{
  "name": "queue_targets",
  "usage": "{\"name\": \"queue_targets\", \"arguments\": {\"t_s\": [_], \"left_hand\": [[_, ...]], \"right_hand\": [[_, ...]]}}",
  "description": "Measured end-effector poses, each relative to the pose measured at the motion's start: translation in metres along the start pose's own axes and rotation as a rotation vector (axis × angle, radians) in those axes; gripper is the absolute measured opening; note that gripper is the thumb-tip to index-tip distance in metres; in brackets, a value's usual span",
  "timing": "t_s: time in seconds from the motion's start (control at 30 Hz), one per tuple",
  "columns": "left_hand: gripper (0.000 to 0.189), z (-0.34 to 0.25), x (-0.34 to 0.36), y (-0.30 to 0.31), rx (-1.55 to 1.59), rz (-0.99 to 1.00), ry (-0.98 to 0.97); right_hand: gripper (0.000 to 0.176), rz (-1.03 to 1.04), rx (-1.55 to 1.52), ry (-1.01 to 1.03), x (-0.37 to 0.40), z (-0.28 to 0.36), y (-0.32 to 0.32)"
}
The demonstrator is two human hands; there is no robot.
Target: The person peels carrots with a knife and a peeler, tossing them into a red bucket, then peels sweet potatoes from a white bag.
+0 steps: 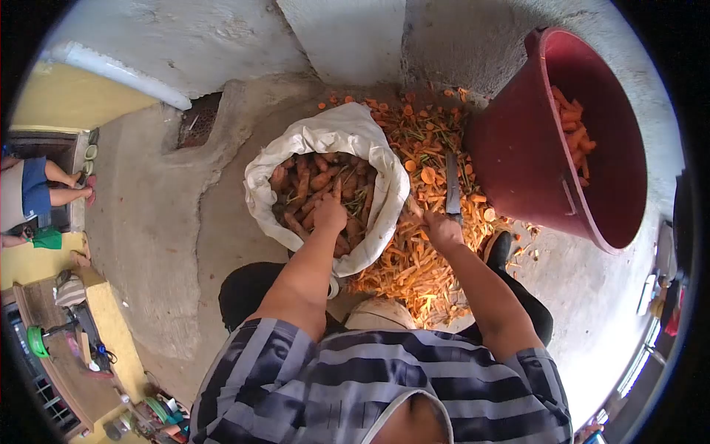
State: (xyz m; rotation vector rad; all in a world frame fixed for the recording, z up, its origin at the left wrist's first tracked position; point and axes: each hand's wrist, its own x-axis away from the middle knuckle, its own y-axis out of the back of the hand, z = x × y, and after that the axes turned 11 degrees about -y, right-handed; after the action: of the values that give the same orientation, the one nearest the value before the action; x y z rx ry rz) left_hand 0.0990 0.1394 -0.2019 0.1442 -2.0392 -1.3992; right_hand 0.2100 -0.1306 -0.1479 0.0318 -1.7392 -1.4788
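A white sack [396,174] with a rolled rim holds unpeeled carrots [301,185]. My left hand [330,213] reaches into the sack, its fingers around a carrot that points up. Right of the sack, my right hand [444,231] is closed on the handle of a knife [452,185], whose wide dark blade points away from me. Orange peelings and cut carrot ends [414,270] lie heaped on the floor under and around the knife.
A large dark red tub [510,140] with peeled carrots [573,133] inside stands tilted at the upper right. My feet and knees flank the heap. At the far left is another person [35,186]. A bench [74,355] with items stands at lower left.
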Motion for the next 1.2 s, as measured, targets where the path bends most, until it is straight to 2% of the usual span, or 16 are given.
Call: {"name": "queue_targets", "arguments": {"t_s": [0.1, 0.17, 0.2, 0.23, 0.3, 0.33, 0.4, 0.43, 0.53, 0.73, 0.87, 0.97, 1.0, 1.07, 1.1, 1.2], "left_hand": [[0.057, -0.047, 0.027, 0.082, 0.261, 0.208, -0.115], [0.053, -0.048, 0.023, 0.064, 0.473, 0.113, -0.192], [0.051, -0.058, 0.028, 0.068, 0.629, 0.104, -0.211], [0.050, -0.072, 0.039, 0.084, 0.786, 0.094, -0.232], [0.044, -0.113, 0.085, 0.137, 1.106, 0.168, -0.099], [0.041, -0.127, 0.107, 0.158, 1.265, 0.208, -0.033], [0.035, -0.130, 0.125, 0.156, 1.592, 0.368, 0.006], [0.032, -0.132, 0.133, 0.154, 1.751, 0.462, 0.028], [0.024, -0.138, 0.150, 0.159, 1.795, 0.573, 0.063], [0.026, -0.158, 0.147, 0.155, 1.829, 0.669, 0.155], [0.022, -0.159, 0.145, 0.153, 1.862, 0.665, 0.204], [0.017, -0.154, 0.141, 0.146, 1.895, 0.793, -0.135], [0.019, -0.162, 0.144, 0.144, 2.006, 0.656, 0.099], [0.020, -0.161, 0.151, 0.150, 1.891, 0.701, 0.056], [0.021, -0.160, 0.153, 0.155, 1.831, 0.724, 0.034], [0.026, -0.150, 0.148, 0.153, 1.751, 0.776, 0.061]], "right_hand": [[0.039, 0.056, 0.202, 0.023, 0.024, -0.001, 0.019], [0.045, 0.098, 0.256, 0.033, 0.048, 0.000, 0.051], [0.045, -0.063, 0.216, 0.110, 0.067, -0.008, 0.057], [0.043, -0.148, 0.002, 0.076, 0.082, -0.012, 0.062], [0.038, -0.332, -0.447, 0.088, 0.111, -0.021, 0.072], [0.036, -0.310, -0.656, 0.012, 0.133, -0.016, 0.102], [0.025, -0.359, -1.087, -0.074, 0.163, -0.011, 0.131], [0.023, -0.376, -1.176, -0.098, 0.169, -0.014, 0.133], [0.017, -0.446, -1.482, -0.140, 0.167, -0.024, 0.138], [0.020, -0.338, -2.249, -0.075, 0.132, -0.050, 0.139], [0.021, -0.104, -2.287, 0.180, 0.134, -0.025, 0.149], [0.023, 0.068, -2.154, 0.334, 0.132, -0.010, 0.145], [0.024, 0.050, -2.127, 0.288, 0.129, -0.007, 0.143], [0.024, 0.017, -2.069, 0.199, 0.122, -0.006, 0.142], [0.023, -0.006, -2.062, 0.062, 0.119, -0.011, 0.142], [0.022, -0.332, -2.085, -0.144, 0.093, -0.057, 0.136]]}}
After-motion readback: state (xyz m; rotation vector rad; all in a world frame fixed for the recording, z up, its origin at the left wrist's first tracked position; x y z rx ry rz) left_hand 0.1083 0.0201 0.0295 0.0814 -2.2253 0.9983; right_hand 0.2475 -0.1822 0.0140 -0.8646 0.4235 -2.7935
